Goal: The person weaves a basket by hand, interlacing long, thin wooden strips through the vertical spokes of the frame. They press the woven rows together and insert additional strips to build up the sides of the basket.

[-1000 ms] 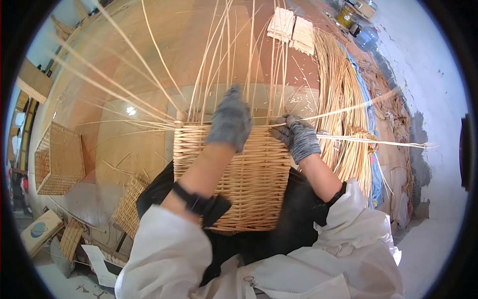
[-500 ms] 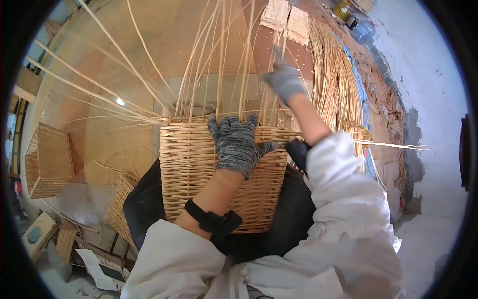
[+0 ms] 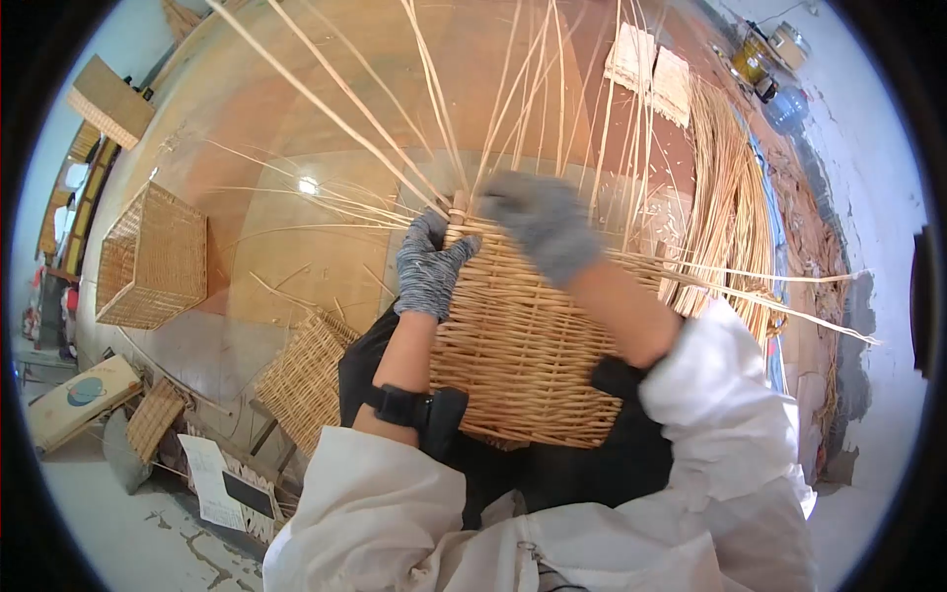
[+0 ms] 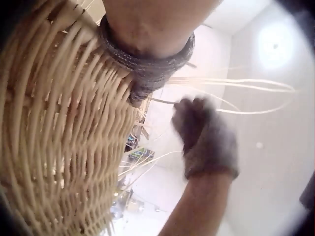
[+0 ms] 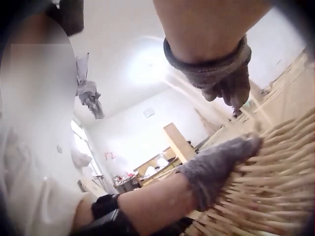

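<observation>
A woven willow basket point(image 3: 533, 345) lies on the person's lap, its side facing up and long rods standing out from its rim. My gloved left hand point(image 3: 431, 261) grips the basket's upper left corner, thumb on the woven face and fingers at the rim. Blurred by motion, my gloved right hand point(image 3: 547, 222) is above the rim just right of that corner. In the left wrist view, the right hand's fingers point(image 4: 189, 105) are curled around a thin willow rod point(image 4: 251, 112). Its fingertips are partly hidden in the right wrist view.
Another basket point(image 3: 153, 257) stands on the floor at left, with a woven panel point(image 3: 308, 375) nearer the lap. A long bundle of willow rods point(image 3: 730, 187) lies at right. Loose rods point(image 3: 809, 306) stick out from the rim to the right. Two pale stacks point(image 3: 631, 57) are farther back.
My left hand has gone from lying flat on the middle of the rim to gripping the left corner. My right hand has swung from the right-hand rods leftward toward that corner.
</observation>
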A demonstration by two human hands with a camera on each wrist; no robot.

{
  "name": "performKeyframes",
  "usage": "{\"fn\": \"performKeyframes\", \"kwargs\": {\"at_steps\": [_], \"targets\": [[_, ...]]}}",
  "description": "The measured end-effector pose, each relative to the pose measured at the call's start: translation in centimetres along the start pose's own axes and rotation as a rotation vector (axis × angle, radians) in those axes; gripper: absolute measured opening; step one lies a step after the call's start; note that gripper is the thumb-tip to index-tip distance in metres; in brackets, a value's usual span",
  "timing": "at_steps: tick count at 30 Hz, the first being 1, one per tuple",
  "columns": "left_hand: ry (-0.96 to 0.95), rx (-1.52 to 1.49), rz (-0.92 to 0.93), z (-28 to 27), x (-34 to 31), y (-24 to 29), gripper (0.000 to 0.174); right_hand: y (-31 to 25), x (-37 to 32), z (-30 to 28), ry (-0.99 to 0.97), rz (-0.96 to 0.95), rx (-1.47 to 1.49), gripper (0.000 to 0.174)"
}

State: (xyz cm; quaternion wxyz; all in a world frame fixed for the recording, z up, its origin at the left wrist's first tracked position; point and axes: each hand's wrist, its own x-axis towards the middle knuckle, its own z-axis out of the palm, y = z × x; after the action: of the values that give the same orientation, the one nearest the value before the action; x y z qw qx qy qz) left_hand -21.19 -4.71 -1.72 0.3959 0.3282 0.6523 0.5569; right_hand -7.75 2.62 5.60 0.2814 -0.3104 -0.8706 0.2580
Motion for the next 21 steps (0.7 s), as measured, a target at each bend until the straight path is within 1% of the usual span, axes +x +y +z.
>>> {"fn": "performKeyframes", "kwargs": {"at_steps": [1, 2, 3, 4, 6, 7, 8, 9, 10, 11, 12, 13, 14, 15, 16, 17, 18, 19, 20, 21], "targets": [[0.108, 0.115, 0.072, 0.1, -0.1, -0.6, 0.035, -2.6, 2.2, 2.5, -0.095, -0.072, -0.180, 0.023], [0.110, 0.002, 0.108, -0.2, 0.2, -1.6, 0.035, -5.4, 2.9, 5.3, 0.086, -0.068, -0.041, 0.016], [0.105, -0.111, 0.141, -0.4, 0.7, -2.9, 0.035, -8.2, 3.9, 6.9, -0.063, 0.024, -0.162, 0.015], [0.096, -0.226, 0.174, -0.5, 1.4, -4.4, 0.035, -9.9, 4.5, 7.4, -0.211, 0.118, -0.284, 0.013], [0.081, -0.468, 0.231, -0.5, 2.2, -6.0, 0.035, -8.5, 3.2, 6.5, -0.060, 0.054, -0.179, 0.015], [0.095, -0.418, 0.233, -0.4, 2.2, -6.5, 0.035, -6.9, 2.2, 5.8, 0.010, 0.020, -0.130, 0.016], [0.109, -0.368, 0.234, -0.3, 1.9, -6.4, 0.036, -2.4, 0.3, 6.0, 0.120, -0.112, -0.246, 0.020], [0.144, -0.145, 0.210, 0.3, 0.8, -4.6, 0.035, 2.3, -1.9, 5.1, 0.225, -0.251, -0.362, 0.024], [0.182, 0.074, 0.185, 0.6, 0.0, -3.0, 0.036, 3.7, -3.2, 3.5, 0.030, 0.058, 0.046, 0.025], [0.165, 0.157, 0.180, 0.6, -0.2, -2.3, 0.036, 5.0, -4.6, 2.0, 0.035, 0.502, 0.750, 0.026], [0.112, 0.120, 0.123, 0.2, -0.2, -1.4, 0.035, 6.4, -5.9, 0.4, 0.204, 0.890, 1.099, 0.027], [0.058, 0.083, 0.069, -0.4, 0.2, -0.5, 0.034, 5.8, -5.7, -0.8, 0.392, 1.162, 1.333, 0.027], [-0.003, 0.048, 0.014, -0.9, 0.9, -0.2, 0.032, 5.7, -5.6, -1.1, 0.390, 1.108, 1.331, 0.026], [-0.106, -0.315, -0.038, -1.6, 2.0, -0.3, 0.035, 5.7, -5.8, -1.2, 0.400, 1.064, 1.331, 0.026], [-0.210, -0.195, -0.065, -1.9, 3.1, -0.3, 0.037, 5.6, -6.0, -1.1, 0.409, 1.017, 1.328, 0.025], [-0.308, -0.079, -0.093, -2.0, 3.8, 1.2, 0.039, 5.7, -6.1, -1.1, 0.428, 1.048, 1.305, 0.025], [-0.405, 0.033, -0.115, -2.1, 4.8, 2.6, 0.042, 6.0, -6.0, -1.4, 0.393, 1.090, 1.300, 0.025], [-0.584, 0.124, -0.220, -2.6, 6.0, 3.3, 0.044, 6.3, -5.9, -1.7, 0.357, 1.128, 1.295, 0.025], [-0.599, 0.124, -0.193, -2.4, 6.2, 3.4, 0.043, 6.5, -5.6, -1.9, 0.325, 1.165, 1.290, 0.025], [-0.615, 0.123, -0.166, -2.1, 6.3, 3.4, 0.042, 6.6, -4.5, -2.2, 0.277, 1.116, 1.176, 0.021]]}}
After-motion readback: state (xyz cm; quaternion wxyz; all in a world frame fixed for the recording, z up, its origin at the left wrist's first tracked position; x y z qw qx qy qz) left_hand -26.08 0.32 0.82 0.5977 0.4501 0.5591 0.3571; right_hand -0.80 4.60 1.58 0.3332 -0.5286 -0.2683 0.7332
